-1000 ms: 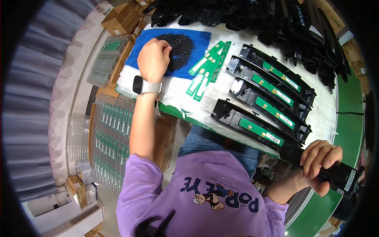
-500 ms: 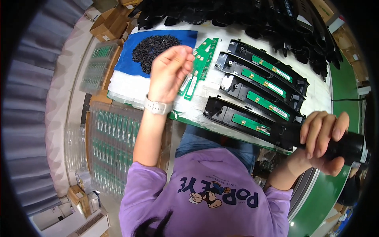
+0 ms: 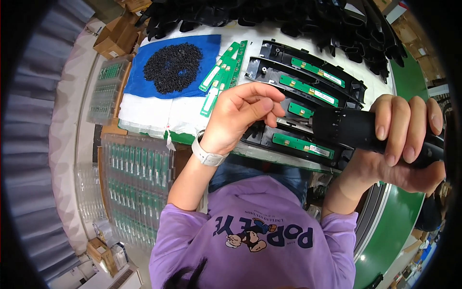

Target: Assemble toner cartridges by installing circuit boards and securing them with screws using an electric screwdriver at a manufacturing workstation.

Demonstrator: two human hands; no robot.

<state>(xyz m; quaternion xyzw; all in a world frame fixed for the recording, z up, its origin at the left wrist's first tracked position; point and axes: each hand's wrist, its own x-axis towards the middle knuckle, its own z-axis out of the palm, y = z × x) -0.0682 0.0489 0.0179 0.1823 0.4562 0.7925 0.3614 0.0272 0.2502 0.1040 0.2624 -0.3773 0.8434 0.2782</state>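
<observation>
My left hand [image 3: 238, 118], with a white watch [image 3: 207, 155] on its wrist, hovers over the table with thumb and fingertips pinched on what seems to be a small screw. The pinch sits just left of the tip of a black electric screwdriver [image 3: 344, 127], which my right hand [image 3: 406, 139] grips around the body. Under both hands lie long black plastic housings [image 3: 308, 72] with green circuit boards fitted in them; the nearest housing [image 3: 298, 143] is right below the tool. A pile of black screws [image 3: 173, 67] rests on a blue cloth [image 3: 209, 45] at the far left.
Loose green circuit boards [image 3: 224, 74] lie beside the blue cloth. Clear trays of green boards [image 3: 137, 178] are stacked at my lower left, with cardboard boxes [image 3: 115, 36] beyond. A heap of black plastic parts [image 3: 269, 14] fills the table's back. A green belt [image 3: 390, 226] runs on the right.
My left hand left the screw pile and came right to the housings, fingers pinched. My right hand brought the screwdriver up and left toward it.
</observation>
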